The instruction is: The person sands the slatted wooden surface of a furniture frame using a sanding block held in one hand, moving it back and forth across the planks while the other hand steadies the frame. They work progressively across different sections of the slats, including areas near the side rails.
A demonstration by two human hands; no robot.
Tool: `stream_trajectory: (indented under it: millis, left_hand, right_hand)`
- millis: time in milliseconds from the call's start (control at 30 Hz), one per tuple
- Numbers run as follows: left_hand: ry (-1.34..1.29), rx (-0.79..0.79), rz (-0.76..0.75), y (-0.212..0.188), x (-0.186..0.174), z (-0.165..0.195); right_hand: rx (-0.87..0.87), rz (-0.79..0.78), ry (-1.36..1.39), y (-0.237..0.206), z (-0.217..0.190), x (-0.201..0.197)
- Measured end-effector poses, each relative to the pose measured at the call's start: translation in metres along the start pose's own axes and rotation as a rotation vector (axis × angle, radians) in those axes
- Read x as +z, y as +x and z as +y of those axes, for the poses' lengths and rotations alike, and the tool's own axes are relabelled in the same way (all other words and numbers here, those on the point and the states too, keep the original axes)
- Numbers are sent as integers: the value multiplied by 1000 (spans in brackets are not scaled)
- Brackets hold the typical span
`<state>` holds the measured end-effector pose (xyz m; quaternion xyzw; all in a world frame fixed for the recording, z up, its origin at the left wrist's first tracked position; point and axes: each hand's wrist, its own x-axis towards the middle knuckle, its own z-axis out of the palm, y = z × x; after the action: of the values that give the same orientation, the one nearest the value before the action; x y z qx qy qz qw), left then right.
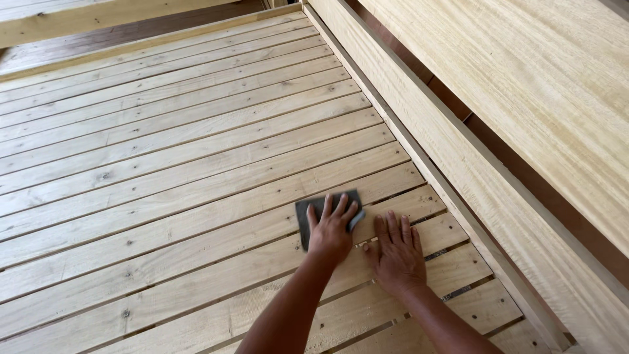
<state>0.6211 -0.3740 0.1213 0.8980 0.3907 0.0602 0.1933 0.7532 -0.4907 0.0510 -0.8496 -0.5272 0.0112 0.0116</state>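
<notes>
Sandpaper (309, 214), a dark grey sheet, lay flat on the pale wooden slats (164, 170) under your left hand (329, 233), with its upper edge and left part showing beyond your fingers and one corner peeking out to the right of them. Your left fingers were spread and laid flat, pressing the sheet down onto the wood rather than pinching it; the palm sat at the sheet's near edge, so the sheet lay ahead of your wrist, toward the far end of the slats. The slat beneath it ran long from lower left to upper right, and your forearm crossed that line at an angle. Your right hand (396, 252) rested just beside the left, to its right and a little nearer to you, open, fingers stretched flat on the bare slat and holding nothing; it did not touch the sheet as far as could be seen. So your left hand was the one on the sheet, your right the nearer one to the frame's side rail (426, 151), which ran along the right end of the slats. Beyond the rail lay a broad, smooth, light-coloured board (544, 85), well apart from both hands. Dark gaps showed between the slats, widest near your right wrist.
</notes>
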Motion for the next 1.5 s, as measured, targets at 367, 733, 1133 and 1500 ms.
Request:
stream_trajectory:
  millis: [367, 733, 1133, 1500]
  left_hand:
    - [8, 120, 25, 50, 50, -4]
    - [50, 223, -8, 88, 56, 40]
    - [62, 181, -174, 162, 41, 55]
    - [35, 257, 19, 152, 71, 38]
  right_hand:
    - [85, 125, -35, 28, 59, 0]
    - [76, 188, 61, 24, 60, -8]
    - [76, 188, 78, 22, 60, -8]
    - [73, 201, 66, 22, 58, -8]
